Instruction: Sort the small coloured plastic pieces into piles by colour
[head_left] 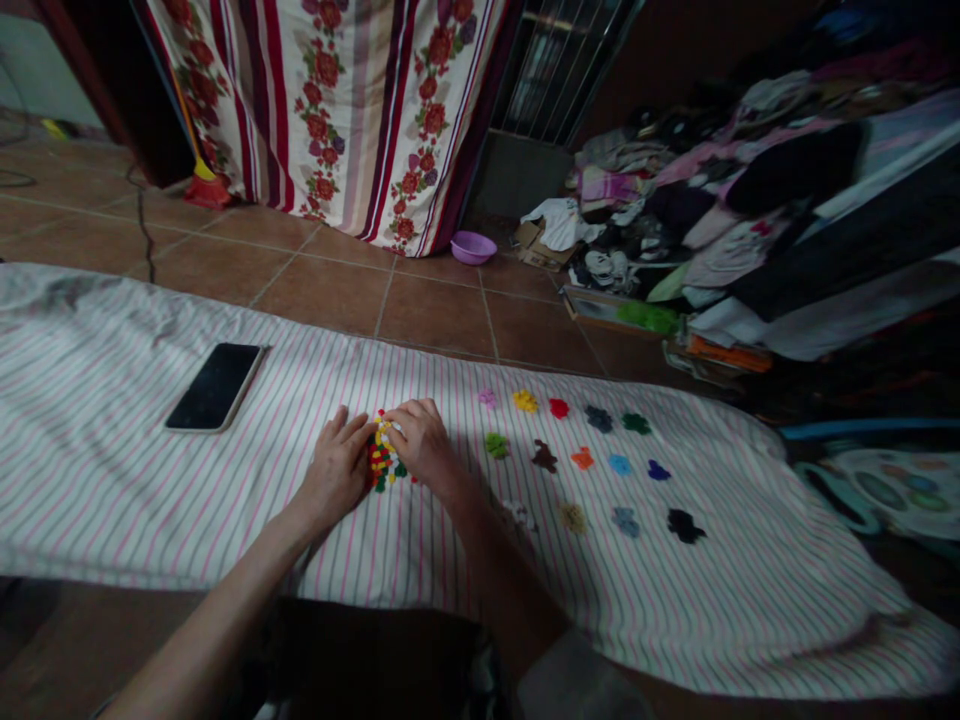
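Both hands lie on the striped sheet [112, 420] around a heap of mixed beads [384, 458]. The left hand [335, 472] cups it with fingers loosely spread, holding nothing; the right hand [422, 440] curls over its top, touching beads. Sorted colour piles [592, 462] sit to the right, a phone [215, 386] to the left. No writing is readable anywhere.

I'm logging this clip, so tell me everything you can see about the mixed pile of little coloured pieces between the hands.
The mixed pile is a small heap of tiny pieces in red, yellow, green and white, too small to tell their shape or material. It lies on the striped cloth, left of the sorted single-colour clusters. The left hand and right hand rest against its sides, fingers partly covering it.
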